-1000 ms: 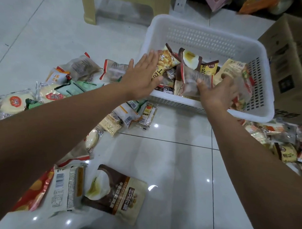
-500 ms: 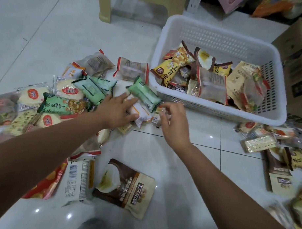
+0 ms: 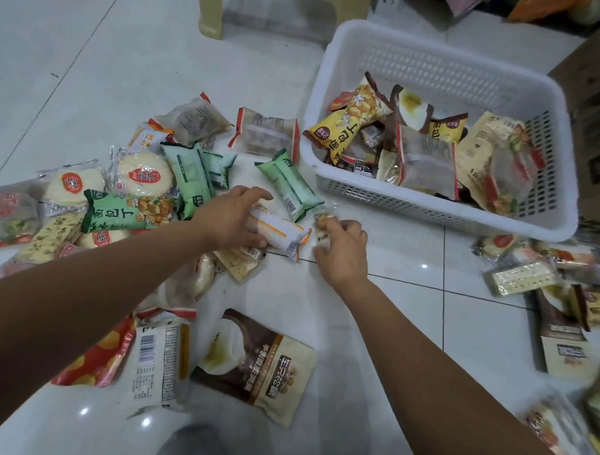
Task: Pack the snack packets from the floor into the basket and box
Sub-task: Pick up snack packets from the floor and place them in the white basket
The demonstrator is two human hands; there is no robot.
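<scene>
on the floor just before the basket, my left grip curls round a white packet and my right grip pinches a small packet; both look light, crinkly, slippery and crushable, so i'd hold mid-body, gently, not by the seams.

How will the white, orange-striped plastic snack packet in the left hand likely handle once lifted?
The white, orange-striped plastic snack packet looks puffed and small, so it is probably light. Its glossy film may be slippery, though the left hand curls around it. Its straight log shape suggests it holds form rather than flopping.
</scene>
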